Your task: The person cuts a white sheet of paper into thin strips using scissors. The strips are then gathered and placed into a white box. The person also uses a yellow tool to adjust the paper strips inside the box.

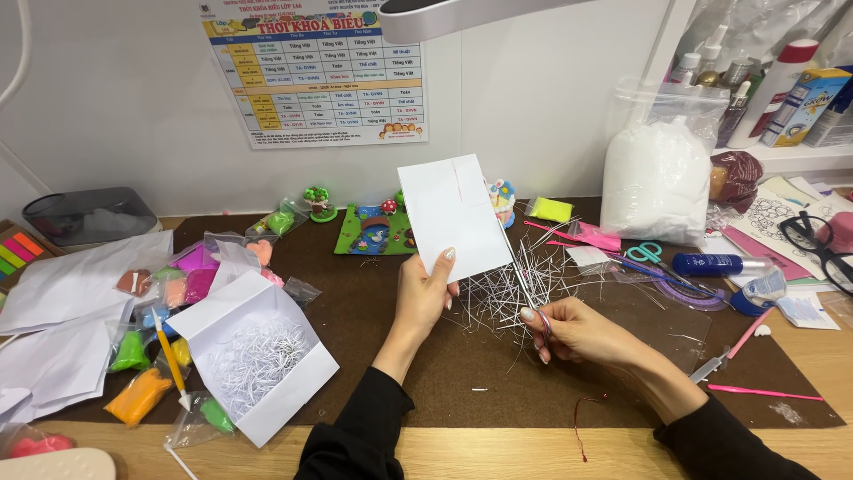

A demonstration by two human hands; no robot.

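Note:
My left hand [423, 293] holds up a white sheet of paper [451, 212] by its lower edge, thumb on the front. My right hand [571, 332] grips a pair of scissors [520, 271], whose blades run up along the sheet's right edge. Under both hands lies a heap of thin white paper strips [511, 289] on the dark brown mat [426, 364].
A white paper box [258, 351] with shredded strips sits left, among bags of coloured clay [142, 391]. Small clay figures [373, 229] stand at the back. A big bag of white stuffing [656, 178], teal scissors [644, 253], a glue tube [711, 264] and glasses [817, 244] lie right.

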